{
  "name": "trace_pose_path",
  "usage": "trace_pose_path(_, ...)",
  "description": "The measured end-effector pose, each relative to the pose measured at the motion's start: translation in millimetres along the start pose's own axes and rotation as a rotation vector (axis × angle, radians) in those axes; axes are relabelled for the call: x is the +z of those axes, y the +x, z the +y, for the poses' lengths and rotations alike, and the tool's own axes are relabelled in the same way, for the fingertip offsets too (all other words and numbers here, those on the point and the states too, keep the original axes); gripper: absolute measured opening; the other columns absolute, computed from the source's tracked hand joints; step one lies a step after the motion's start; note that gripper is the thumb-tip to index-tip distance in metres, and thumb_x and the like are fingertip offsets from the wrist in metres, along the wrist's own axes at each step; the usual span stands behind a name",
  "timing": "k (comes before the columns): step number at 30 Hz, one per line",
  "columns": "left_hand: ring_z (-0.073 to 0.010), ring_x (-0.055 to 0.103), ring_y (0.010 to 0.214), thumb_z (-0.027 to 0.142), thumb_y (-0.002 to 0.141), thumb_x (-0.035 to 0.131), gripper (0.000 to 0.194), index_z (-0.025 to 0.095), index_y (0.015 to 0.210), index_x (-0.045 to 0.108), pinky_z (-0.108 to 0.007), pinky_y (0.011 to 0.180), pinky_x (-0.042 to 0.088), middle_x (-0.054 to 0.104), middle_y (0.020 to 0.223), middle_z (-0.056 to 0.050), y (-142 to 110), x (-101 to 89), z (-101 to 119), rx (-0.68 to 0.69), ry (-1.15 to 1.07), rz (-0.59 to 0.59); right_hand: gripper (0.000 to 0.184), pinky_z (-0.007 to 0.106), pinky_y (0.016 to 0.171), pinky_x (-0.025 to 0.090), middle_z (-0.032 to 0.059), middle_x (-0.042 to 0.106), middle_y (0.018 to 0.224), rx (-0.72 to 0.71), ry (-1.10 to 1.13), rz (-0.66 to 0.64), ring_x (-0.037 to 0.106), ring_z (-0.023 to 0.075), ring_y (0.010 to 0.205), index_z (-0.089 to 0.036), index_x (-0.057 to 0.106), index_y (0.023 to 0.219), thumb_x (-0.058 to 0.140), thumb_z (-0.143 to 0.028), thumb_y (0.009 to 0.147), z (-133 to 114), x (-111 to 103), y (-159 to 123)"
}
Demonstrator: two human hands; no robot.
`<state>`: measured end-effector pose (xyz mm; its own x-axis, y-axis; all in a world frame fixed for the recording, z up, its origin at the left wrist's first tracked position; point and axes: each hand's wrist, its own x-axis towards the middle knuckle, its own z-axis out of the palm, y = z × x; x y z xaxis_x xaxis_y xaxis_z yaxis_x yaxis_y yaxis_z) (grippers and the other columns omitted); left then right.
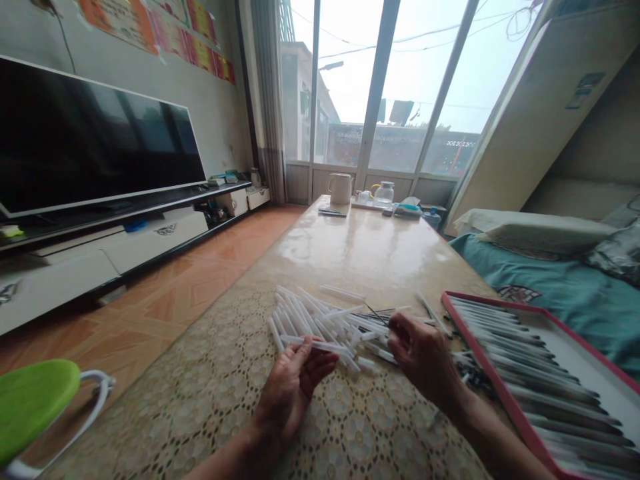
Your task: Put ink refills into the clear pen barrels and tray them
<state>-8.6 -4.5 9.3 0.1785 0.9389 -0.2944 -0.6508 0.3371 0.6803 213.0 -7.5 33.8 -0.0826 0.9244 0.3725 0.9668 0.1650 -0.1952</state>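
Observation:
My left hand [295, 383] pinches a white translucent pen barrel [330, 347] between thumb and fingers, holding it roughly level. Closed around one end of a thin dark pen refill [374, 311], my right hand [423, 357] is just to the right of the pile. Between and beyond both hands lies a heap of loose white pen barrels [295, 313]. Dark refills [373, 327] are mixed into its right side. Small black parts [473, 370], partly hidden by my right forearm, lie beside the box. The barrel and the refill are apart.
A red-rimmed box [595, 347] at right holds rows of pens [545, 373]. The long table [350, 253] has a patterned cover. At its far end stand a kettle [341, 189], a glass jug [385, 193] and a tissue pack [407, 208]. A green stool [37, 403] is at left.

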Motion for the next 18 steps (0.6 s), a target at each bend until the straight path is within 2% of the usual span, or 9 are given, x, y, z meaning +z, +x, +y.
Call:
trace_pose_path(2,-0.0174,0.071,0.065,0.014,0.089,0.048,0.013,0.013,0.081,0.059,-0.027,0.063,0.057,0.073,0.071,-0.009,1.2,-1.1,0.4,0.022,-0.006,0.039,0.006,0.021,0.057,0.04,-0.0016,0.057,0.067,0.01,0.269,0.073,0.055,0.0116,0.06,-0.02,0.053,0.08,0.047,-0.018,0.082,-17.6,-2.7,-22.9)
trace_pose_path(4,-0.0174,0.071,0.064,0.014,0.089,0.047,0.014,0.013,0.081,0.058,-0.027,0.061,0.057,0.073,0.07,-0.008,2.6,-2.4,0.5,0.044,-0.013,0.063,0.009,0.02,0.054,0.039,-0.0024,0.055,0.064,0.016,0.425,0.101,0.054,0.011,0.056,-0.02,0.054,0.079,0.046,-0.019,0.082,-29.5,-5.4,-39.1)
trace_pose_path(7,-0.017,0.071,0.064,0.013,0.09,0.046,0.014,0.013,0.08,0.057,-0.026,0.061,0.057,0.072,0.069,-0.008,4.1,-4.2,0.4,0.064,-0.009,0.063,0.009,0.02,0.051,0.039,-0.0027,0.053,0.061,0.008,0.462,0.097,0.052,0.0108,0.052,-0.019,0.055,0.076,0.047,-0.018,0.08,-36.5,-7.9,-49.6)
trace_pose_path(13,-0.0163,0.07,0.062,0.013,0.089,0.047,0.014,0.013,0.08,0.057,-0.025,0.059,0.057,0.072,0.069,-0.008,4.4,-3.0,-0.1,0.05,0.027,0.046,0.01,0.02,0.049,0.036,-0.0032,0.052,0.059,-0.045,0.447,0.077,0.051,0.0104,0.05,-0.019,0.057,0.074,0.048,-0.016,0.078,-37.3,-4.0,-47.6)
trace_pose_path(18,-0.0163,0.07,0.063,0.016,0.084,0.057,0.006,0.014,0.08,0.06,-0.025,0.061,0.056,0.073,0.072,-0.008,1.6,-0.5,-2.3,0.008,0.057,-0.047,0.012,0.021,0.047,0.034,-0.0027,0.052,0.061,-0.026,0.524,0.06,0.047,0.0098,0.048,-0.019,0.059,0.079,0.048,-0.023,0.083,-39.9,-1.3,-47.2)
